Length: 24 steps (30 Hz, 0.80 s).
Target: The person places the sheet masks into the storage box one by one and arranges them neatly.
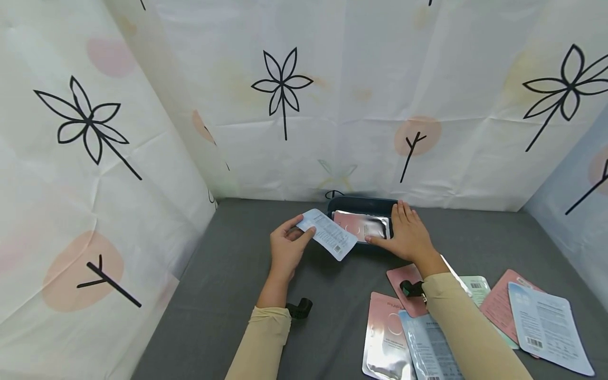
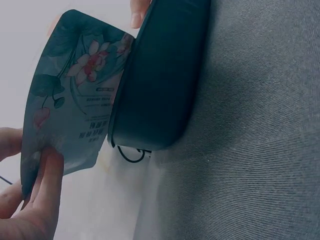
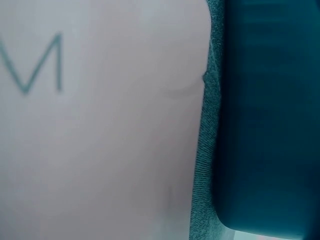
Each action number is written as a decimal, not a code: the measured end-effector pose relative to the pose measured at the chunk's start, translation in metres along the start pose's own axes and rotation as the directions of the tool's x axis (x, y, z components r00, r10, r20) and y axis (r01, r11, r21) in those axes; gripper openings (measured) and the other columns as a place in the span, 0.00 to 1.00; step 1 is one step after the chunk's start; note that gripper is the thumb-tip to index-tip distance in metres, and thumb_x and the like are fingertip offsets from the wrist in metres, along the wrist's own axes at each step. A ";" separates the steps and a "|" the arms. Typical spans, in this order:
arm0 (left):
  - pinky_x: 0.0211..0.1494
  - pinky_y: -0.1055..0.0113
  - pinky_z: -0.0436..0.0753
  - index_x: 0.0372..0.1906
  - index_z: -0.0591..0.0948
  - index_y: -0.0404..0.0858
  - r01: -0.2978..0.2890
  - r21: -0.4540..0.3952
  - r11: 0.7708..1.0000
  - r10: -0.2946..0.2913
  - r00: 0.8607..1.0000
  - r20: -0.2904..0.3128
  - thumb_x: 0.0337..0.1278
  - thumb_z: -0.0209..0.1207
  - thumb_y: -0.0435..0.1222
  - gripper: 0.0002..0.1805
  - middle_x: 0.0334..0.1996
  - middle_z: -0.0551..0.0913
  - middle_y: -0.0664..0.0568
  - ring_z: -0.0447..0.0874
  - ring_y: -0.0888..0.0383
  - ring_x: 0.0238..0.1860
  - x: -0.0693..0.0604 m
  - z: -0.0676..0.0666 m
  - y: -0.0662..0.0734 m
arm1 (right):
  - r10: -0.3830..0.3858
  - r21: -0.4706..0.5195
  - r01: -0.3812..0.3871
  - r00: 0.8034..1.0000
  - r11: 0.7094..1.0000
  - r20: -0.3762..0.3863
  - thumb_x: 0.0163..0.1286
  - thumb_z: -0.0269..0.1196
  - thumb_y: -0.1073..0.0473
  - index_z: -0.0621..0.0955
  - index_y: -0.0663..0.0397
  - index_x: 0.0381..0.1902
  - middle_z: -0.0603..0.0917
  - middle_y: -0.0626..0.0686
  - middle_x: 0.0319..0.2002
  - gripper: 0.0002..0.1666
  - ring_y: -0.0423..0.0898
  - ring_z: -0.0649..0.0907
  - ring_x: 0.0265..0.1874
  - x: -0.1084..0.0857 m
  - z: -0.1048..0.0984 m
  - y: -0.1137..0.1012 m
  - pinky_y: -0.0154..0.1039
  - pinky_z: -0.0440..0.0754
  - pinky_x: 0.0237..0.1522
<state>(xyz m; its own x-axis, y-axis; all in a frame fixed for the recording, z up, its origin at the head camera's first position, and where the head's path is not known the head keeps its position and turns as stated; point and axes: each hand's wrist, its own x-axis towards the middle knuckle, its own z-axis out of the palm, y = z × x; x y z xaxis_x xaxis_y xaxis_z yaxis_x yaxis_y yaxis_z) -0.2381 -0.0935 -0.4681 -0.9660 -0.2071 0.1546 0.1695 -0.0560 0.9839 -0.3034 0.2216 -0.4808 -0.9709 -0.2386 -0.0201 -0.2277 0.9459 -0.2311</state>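
Note:
My left hand [image 1: 286, 250] pinches a light blue sheet-mask packet [image 1: 328, 234] at its left end, thumb on top. The packet is tilted by the left end of a dark blue bin [image 1: 363, 202]; the left wrist view shows its other face, with a printed lotus flower [image 2: 90, 66]. Inside the bin lies a pink and silver packet [image 1: 352, 224]. At the bin's right end rests my right hand [image 1: 409, 236], fingers extended over the end and thumb towards the near rim. Its fingers are out of sight in the right wrist view.
Several pink, blue and green packets lie at the right front of the grey table [image 1: 223, 295], among them a pink one [image 1: 387, 338] and a light blue one [image 1: 546, 322]. Some sit beneath my right forearm. A patterned white cloth [image 1: 342, 105] stands behind the bin.

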 end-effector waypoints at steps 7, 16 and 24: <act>0.36 0.75 0.83 0.66 0.83 0.32 0.011 0.001 1.000 -0.010 1.000 -0.024 0.64 0.71 0.29 0.26 0.51 0.88 0.36 0.90 0.61 0.41 0.002 0.001 -0.004 | -0.001 0.006 0.001 1.000 1.000 -0.004 0.63 0.53 0.11 0.44 0.74 0.84 0.41 0.70 0.86 0.81 0.68 0.43 0.86 0.000 0.000 0.000 0.64 0.39 0.85; 0.27 0.75 0.73 0.67 0.82 0.32 0.009 0.008 1.000 -0.008 0.999 -0.036 0.67 0.69 0.32 0.25 0.46 0.89 0.36 0.84 0.66 0.33 0.000 0.007 -0.007 | -0.002 0.011 0.002 1.000 1.000 -0.006 0.64 0.53 0.11 0.44 0.74 0.83 0.41 0.70 0.86 0.81 0.68 0.43 0.86 0.000 0.001 0.000 0.64 0.39 0.85; 0.43 0.71 0.84 0.74 0.76 0.35 0.030 0.080 0.996 -0.035 0.997 0.071 0.68 0.69 0.35 0.32 0.63 0.83 0.34 0.92 0.49 0.49 -0.003 0.012 -0.011 | -0.010 0.009 0.010 1.000 1.000 -0.013 0.70 0.50 0.15 0.45 0.76 0.83 0.42 0.71 0.85 0.76 0.68 0.44 0.86 -0.001 -0.001 -0.001 0.65 0.40 0.85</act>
<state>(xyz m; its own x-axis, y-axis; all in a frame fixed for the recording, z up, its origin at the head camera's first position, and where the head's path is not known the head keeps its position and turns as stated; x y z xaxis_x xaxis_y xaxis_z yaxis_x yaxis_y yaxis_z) -0.2393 -0.0802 -0.4787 -0.9829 -0.1349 0.1257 0.1246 0.0163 0.9921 -0.3026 0.2210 -0.4801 -0.9695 -0.2449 -0.0057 -0.2364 0.9416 -0.2398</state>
